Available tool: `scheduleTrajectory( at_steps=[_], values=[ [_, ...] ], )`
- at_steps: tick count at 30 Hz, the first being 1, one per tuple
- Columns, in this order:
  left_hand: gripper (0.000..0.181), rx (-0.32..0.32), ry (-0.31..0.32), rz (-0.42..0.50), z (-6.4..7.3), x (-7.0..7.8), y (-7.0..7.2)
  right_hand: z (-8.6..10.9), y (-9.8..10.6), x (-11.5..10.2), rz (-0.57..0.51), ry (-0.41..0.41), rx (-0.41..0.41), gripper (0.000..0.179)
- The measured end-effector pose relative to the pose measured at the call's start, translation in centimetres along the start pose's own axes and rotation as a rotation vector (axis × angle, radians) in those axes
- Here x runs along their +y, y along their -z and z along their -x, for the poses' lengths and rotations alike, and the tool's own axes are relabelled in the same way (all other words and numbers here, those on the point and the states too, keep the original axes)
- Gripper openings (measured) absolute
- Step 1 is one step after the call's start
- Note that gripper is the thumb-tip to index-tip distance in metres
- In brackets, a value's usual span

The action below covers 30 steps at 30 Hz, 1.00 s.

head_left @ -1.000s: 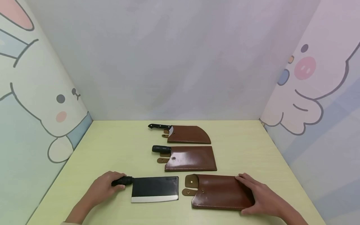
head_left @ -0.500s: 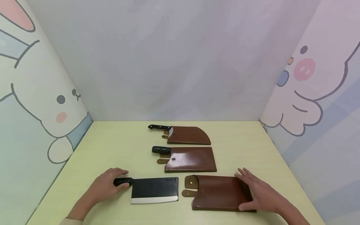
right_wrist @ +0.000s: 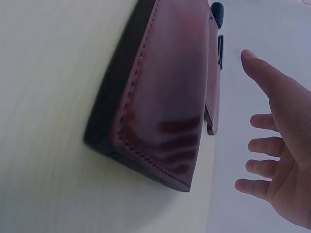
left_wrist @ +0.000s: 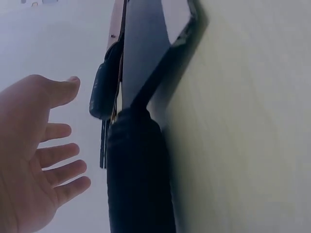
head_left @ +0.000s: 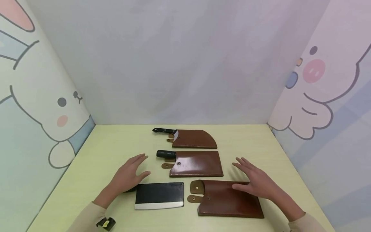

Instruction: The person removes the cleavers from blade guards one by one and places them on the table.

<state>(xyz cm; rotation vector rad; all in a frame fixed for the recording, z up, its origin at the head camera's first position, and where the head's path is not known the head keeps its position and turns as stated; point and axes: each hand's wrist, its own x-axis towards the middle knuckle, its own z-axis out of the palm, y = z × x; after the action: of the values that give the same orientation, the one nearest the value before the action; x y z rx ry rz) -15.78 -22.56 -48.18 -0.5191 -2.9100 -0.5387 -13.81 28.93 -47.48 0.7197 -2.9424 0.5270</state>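
A bare cleaver [head_left: 159,194] with a dark blade and silver edge lies flat at the front of the table. My left hand [head_left: 127,175] hovers over its black handle [left_wrist: 138,174], fingers spread and holding nothing; in the head view most of that handle is hidden under the wrist. To the right of the blade lies a brown leather sheath [head_left: 226,201], flaps toward the cleaver. Above the sheath's far right part floats my right hand [head_left: 256,180], fingers extended and apart from it. The right wrist view shows that sheath's stitched end [right_wrist: 160,121] beside the empty hand.
Behind lies a sheathed cleaver [head_left: 200,164] with a black round handle. Farther back is another sheathed knife [head_left: 194,138] with a riveted handle and curved tip. Printed walls [head_left: 185,64] bound the pale table [head_left: 116,138] at the back and sides.
My left hand has let go of the cleaver handle and risen forward. The right hand has left the sheath's end and moved up and forward. Cleaver and sheath stay in place.
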Motion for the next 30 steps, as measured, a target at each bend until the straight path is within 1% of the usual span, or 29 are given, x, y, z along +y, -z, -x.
scheduleTrajectory(
  at_steps=[4,8,11,15,22,25,30],
  values=[
    [0.070,-0.024,-0.029,0.010,-2.1,0.9,-0.6,-1.9,-0.2,-0.4,0.021,0.008,0.004,0.086],
    [0.070,-0.050,-0.044,0.069,-4.1,1.7,-1.0,-3.9,-0.8,-0.8,0.027,0.019,-0.016,0.092],
    [0.068,-0.073,-0.051,0.109,-5.4,2.5,-1.2,-5.3,-1.3,-1.0,0.007,0.029,-0.038,0.094],
    [0.065,-0.110,-0.060,0.147,-6.9,2.8,-1.5,-6.9,-1.9,-1.2,-0.029,0.059,-0.081,0.095],
    [0.061,-0.160,-0.088,0.180,-8.5,2.3,-2.5,-9.1,-2.7,-1.2,-0.066,0.130,-0.199,0.099],
    [0.061,-0.182,-0.079,0.206,-9.0,2.1,-3.0,-9.8,-2.9,-1.2,-0.074,0.141,-0.250,0.099],
    [0.063,-0.240,-0.025,0.215,-9.5,2.0,-3.5,-10.8,-3.4,-1.2,-0.082,0.142,-0.310,0.099]
  ],
)
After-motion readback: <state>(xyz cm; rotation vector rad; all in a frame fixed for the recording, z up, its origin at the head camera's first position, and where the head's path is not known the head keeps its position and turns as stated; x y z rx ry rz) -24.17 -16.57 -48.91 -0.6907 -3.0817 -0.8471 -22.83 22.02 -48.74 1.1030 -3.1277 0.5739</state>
